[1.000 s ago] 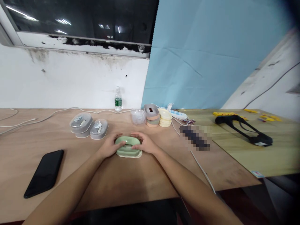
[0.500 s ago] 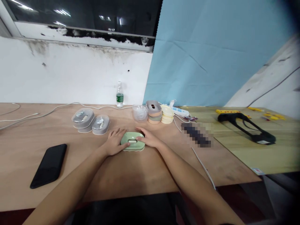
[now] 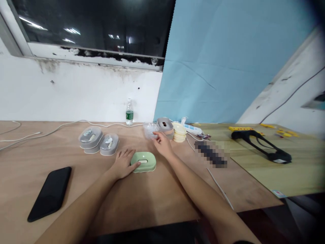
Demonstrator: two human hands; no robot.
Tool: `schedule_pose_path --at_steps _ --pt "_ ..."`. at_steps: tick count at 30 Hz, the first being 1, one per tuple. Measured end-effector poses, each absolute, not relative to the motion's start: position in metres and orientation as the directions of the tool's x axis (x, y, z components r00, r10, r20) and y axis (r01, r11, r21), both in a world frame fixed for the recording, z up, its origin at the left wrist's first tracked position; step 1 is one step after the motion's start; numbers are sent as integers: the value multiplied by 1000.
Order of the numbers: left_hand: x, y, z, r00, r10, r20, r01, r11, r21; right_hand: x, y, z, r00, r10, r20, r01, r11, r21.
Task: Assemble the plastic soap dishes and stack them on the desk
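A light green oval lidded box [image 3: 147,159], with a pale strip in the middle of its top, sits on the table. My left hand [image 3: 124,162] rests at its left end, fingers spread and thumb lying on the top. My right hand [image 3: 164,144] is off the box, over the front of the clear plastic covers [image 3: 149,129] and a stack of grey and coloured oval parts [image 3: 165,124]. Its fingers are partly bent and apart, and nothing shows in them; whether the fingertips touch the covers I cannot tell.
Grey lidded boxes [image 3: 91,137] stand at the left, near a black phone [image 3: 50,193]. Yellow parts [image 3: 179,132] are stacked beside a power strip [image 3: 193,129]. A water bottle [image 3: 129,113] stands by the wall. A black strap frame [image 3: 264,147] lies right; cables cross the table.
My right hand has left the green box and moved forward and right to the clear covers and the stack. My left hand stays on the box. The view has tilted up slightly.
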State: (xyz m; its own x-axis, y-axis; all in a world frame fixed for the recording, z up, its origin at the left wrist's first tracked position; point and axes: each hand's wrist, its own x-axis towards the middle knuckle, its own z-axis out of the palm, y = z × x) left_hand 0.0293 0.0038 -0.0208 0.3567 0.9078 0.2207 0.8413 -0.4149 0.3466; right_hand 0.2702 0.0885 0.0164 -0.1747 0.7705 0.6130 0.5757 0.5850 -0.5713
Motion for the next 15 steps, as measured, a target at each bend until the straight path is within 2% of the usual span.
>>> schedule_pose_path --at_steps 4,7,11,15 --pt "28 4 -22 349 904 246 848 -417 327 260 118 37 -201 703 682 655 615 -440" --pt "28 3 -21 349 902 256 853 -419 311 253 137 39 -234 737 634 734 562 -383" --pt "30 0 -17 333 907 260 871 -401 284 251 149 37 -252 798 547 786 499 -366" --pt "32 -1 -18 327 900 288 872 -404 275 254 139 38 -257 719 645 698 600 -390"
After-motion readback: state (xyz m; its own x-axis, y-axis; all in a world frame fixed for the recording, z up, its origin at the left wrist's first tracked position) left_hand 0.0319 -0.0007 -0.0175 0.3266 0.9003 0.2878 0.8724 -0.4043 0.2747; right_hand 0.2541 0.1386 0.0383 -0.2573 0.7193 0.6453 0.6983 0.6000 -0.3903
